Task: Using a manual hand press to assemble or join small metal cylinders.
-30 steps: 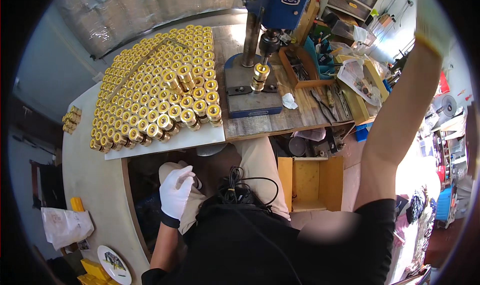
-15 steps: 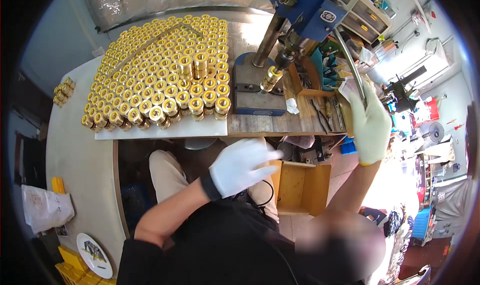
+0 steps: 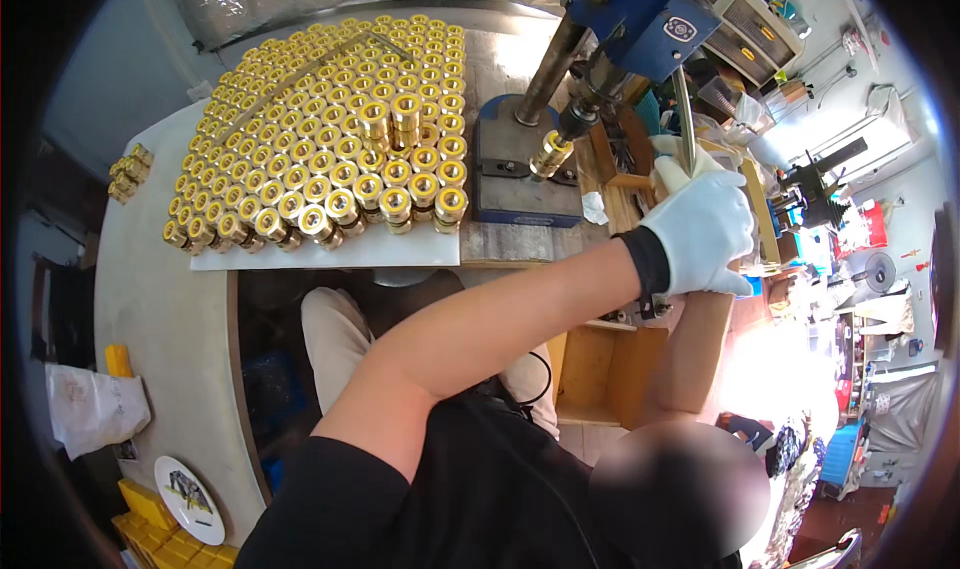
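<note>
My right hand (image 3: 672, 169), in a pale glove, is closed round the metal lever (image 3: 686, 119) of a blue bench press (image 3: 640, 24). In a white glove with a black cuff, my left hand (image 3: 700, 231) reaches across and wraps over the back of my right hand and wrist, hiding most of them. Under the press spindle, a brass fitting (image 3: 552, 155) with a yellow ring stands slightly tilted on the press base (image 3: 520, 201). Left of the press, many similar brass fittings (image 3: 318, 189) stand in tight rows on a white board (image 3: 330, 259), a few stacked on top.
An angled metal strip (image 3: 290, 84) lies across the fittings. Beside the press are a crumpled white tissue (image 3: 594, 208) and an open box of tools (image 3: 630, 149). A wooden drawer (image 3: 590, 374) sits below the bench. At left, a white plate (image 3: 190, 499) holds dark bits.
My left hand has moved from above my lap up and right onto my right hand. The lever and my right hand have shifted slightly. The fitting remains under the spindle.
</note>
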`<move>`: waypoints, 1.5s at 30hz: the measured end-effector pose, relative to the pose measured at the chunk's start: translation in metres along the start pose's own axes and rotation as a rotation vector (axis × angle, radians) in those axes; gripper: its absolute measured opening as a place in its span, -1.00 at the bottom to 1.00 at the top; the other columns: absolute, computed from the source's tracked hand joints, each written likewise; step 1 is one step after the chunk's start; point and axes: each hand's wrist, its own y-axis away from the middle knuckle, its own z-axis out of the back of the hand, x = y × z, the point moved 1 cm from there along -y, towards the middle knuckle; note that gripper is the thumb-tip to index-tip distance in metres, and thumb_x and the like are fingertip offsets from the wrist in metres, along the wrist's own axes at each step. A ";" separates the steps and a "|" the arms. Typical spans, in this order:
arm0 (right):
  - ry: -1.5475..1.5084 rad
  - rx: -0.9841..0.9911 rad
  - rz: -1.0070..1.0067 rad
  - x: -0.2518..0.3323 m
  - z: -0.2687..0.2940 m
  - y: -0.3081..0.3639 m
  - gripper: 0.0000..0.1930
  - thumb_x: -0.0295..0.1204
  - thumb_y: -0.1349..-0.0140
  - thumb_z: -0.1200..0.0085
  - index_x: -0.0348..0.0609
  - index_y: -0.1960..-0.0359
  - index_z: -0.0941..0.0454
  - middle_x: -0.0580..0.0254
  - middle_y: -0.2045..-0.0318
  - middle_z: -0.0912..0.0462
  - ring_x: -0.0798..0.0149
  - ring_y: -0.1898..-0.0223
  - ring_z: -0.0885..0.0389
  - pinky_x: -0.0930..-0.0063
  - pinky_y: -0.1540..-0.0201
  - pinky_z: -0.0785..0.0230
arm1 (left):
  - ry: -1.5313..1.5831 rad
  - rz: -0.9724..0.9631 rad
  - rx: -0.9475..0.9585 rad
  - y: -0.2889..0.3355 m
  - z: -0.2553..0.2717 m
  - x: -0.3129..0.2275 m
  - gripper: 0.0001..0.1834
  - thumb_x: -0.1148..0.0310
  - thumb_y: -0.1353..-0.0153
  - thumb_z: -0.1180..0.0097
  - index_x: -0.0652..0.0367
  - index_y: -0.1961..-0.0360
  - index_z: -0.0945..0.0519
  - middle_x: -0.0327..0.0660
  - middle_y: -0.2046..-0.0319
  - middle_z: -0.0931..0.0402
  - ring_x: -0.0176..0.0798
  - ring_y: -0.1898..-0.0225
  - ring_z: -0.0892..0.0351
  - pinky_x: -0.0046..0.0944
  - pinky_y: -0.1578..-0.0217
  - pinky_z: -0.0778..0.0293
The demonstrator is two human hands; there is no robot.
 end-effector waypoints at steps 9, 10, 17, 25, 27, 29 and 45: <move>-0.689 0.094 0.015 0.016 0.024 -0.011 -0.58 -0.33 -0.48 -0.22 -0.27 -0.27 -0.60 0.00 0.09 -0.76 0.23 0.10 -0.73 0.33 -0.05 -0.54 | 0.262 0.124 -0.109 0.082 0.046 -0.050 -0.37 0.04 -0.05 -0.45 0.23 -0.05 -0.63 0.02 -0.20 -0.54 0.24 -0.33 -0.43 0.15 -0.38 -0.33; -0.816 -0.014 -0.057 0.011 0.018 0.001 -0.62 -0.40 -0.49 -0.21 -0.29 -0.26 -0.62 -0.01 0.04 -0.77 0.22 0.01 -0.74 0.37 -0.12 -0.54 | 0.308 0.221 0.012 0.109 0.056 -0.057 -0.31 0.02 -0.11 -0.44 0.23 -0.18 -0.59 0.04 -0.28 -0.51 0.24 -0.39 -0.40 0.16 -0.37 -0.34; -0.825 -0.518 0.075 -0.051 0.062 -0.004 -0.76 -0.64 -0.52 -0.07 -0.33 -0.14 -0.68 0.09 0.06 -0.74 0.37 0.21 -0.69 0.39 0.09 -0.62 | -0.380 0.864 -0.284 0.295 0.197 -0.066 -0.74 0.25 -0.27 -0.39 0.05 0.05 -0.79 -0.11 0.13 -0.75 0.06 0.08 -0.71 -0.01 0.02 -0.60; -1.034 -0.406 0.292 -0.020 0.139 -0.127 -0.69 -0.55 -0.49 -0.04 -0.37 -0.20 -0.60 -0.03 -0.28 -0.55 0.12 -0.11 -0.74 0.27 -0.24 -0.64 | -0.794 0.870 -0.164 0.353 0.249 -0.027 -0.64 0.44 -0.14 -0.47 0.10 0.00 -0.75 -0.14 0.14 -0.69 0.01 0.05 -0.67 -0.03 0.03 -0.55; -1.197 -0.131 0.099 0.000 0.088 -0.116 -0.77 -0.50 -0.48 -0.08 -0.19 -0.07 -0.71 0.13 -0.25 -0.59 0.24 -0.04 -0.75 0.31 -0.17 -0.62 | -0.825 0.914 -0.150 0.361 0.253 -0.031 -0.61 0.44 -0.12 -0.48 0.07 -0.01 -0.74 -0.16 0.12 -0.68 0.00 0.03 -0.66 -0.03 0.01 -0.54; -0.601 -0.151 0.389 0.000 0.028 -0.091 -0.66 -0.25 -0.40 -0.25 -0.13 -0.11 -0.72 0.03 -0.08 -0.73 0.15 0.01 -0.76 0.21 -0.18 -0.56 | -0.809 0.880 -0.170 0.358 0.249 -0.024 -0.61 0.45 -0.11 -0.49 0.06 0.00 -0.74 -0.16 0.14 -0.67 0.01 0.03 -0.64 -0.03 0.01 -0.53; -0.809 0.202 -0.113 0.097 -0.082 -0.011 -0.41 -0.08 -0.07 -0.57 -0.34 0.04 -0.76 0.05 0.21 -0.86 0.29 0.18 -0.83 0.42 0.03 -0.63 | -0.748 0.939 -0.306 0.362 0.233 -0.038 -0.70 0.43 -0.11 -0.54 0.10 0.20 -0.63 -0.10 -0.05 -0.65 0.03 -0.07 -0.67 -0.04 -0.03 -0.60</move>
